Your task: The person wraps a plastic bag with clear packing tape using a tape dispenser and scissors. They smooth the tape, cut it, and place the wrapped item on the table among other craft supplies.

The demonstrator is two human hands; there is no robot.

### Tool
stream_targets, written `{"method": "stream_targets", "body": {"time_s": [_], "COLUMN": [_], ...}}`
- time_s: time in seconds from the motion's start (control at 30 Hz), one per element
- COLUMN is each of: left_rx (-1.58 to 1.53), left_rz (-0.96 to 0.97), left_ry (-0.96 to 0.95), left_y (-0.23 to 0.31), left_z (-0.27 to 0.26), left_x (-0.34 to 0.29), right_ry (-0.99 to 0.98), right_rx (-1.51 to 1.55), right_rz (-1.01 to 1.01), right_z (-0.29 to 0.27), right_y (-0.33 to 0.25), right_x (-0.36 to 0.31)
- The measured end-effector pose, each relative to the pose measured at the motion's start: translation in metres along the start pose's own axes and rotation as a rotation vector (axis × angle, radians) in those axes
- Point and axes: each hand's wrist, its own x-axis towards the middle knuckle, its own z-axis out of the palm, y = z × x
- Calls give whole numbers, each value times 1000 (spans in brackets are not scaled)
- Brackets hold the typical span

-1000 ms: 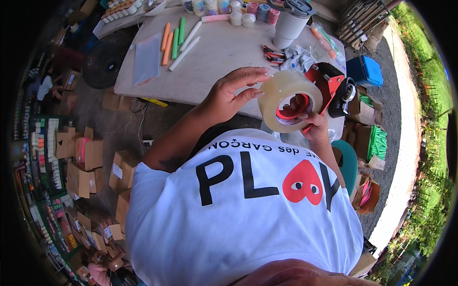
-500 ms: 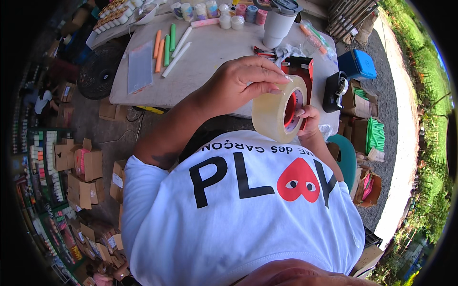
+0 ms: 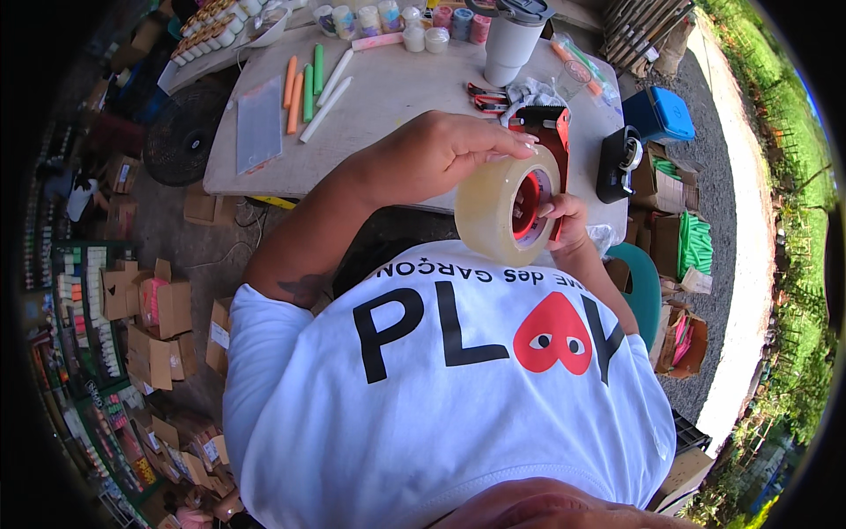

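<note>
In front of my chest is a wide roll of clear packing tape (image 3: 490, 212), seated on a red tape dispenser (image 3: 557, 145) with a dark toothed edge at its far end. My right hand (image 3: 568, 220) grips the dispenser and roll from the right, its thumb at the red hub inside the core. From the left, my left hand (image 3: 449, 152) reaches over the top of the roll. Its fingers are together and bent, the tips resting on the tape's upper edge. The underside of that hand is partly hidden, and a loose tape end cannot be made out.
On the table (image 3: 388, 84) lie orange, green and white candles (image 3: 308, 93), a clear plastic sleeve (image 3: 259, 125), a red cutter (image 3: 486, 97) and a white tumbler (image 3: 514, 48). A black tape dispenser (image 3: 619, 166) stands at the right edge, near a blue cooler (image 3: 659, 115). Cardboard boxes (image 3: 161, 304) fill the left floor.
The tape roll and dispenser have shifted slightly left and turned a little. My left hand has flattened somewhat over the roll, its fingertips still on the upper edge.
</note>
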Motion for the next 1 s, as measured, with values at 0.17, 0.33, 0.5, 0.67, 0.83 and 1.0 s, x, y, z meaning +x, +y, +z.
{"method": "stream_targets", "body": {"time_s": [0.17,0.33,0.5,0.67,0.83,1.0], "left_rx": [-516,-655,-576,-448,-531,-720], "left_rz": [-150,7,95,181,317,229], "left_ry": [158,191,212,32,-156,-193], "left_y": [-12,-15,7,21,30,27], "left_z": [11,25,58,58,39,29], "left_x": [-11,-12,12,24,26,20], "right_ry": [-162,6,-261,-279,-249,-134], "right_rx": [241,261,524,519,328,162], "right_rz": [-50,-107,-183,-323,-509,-686], "right_z": [-6,-13,-30,-25,-14,10], "right_y": [2,2,14,14,17,36], "right_x": [0,-10,-7,-15,-19,-15]}}
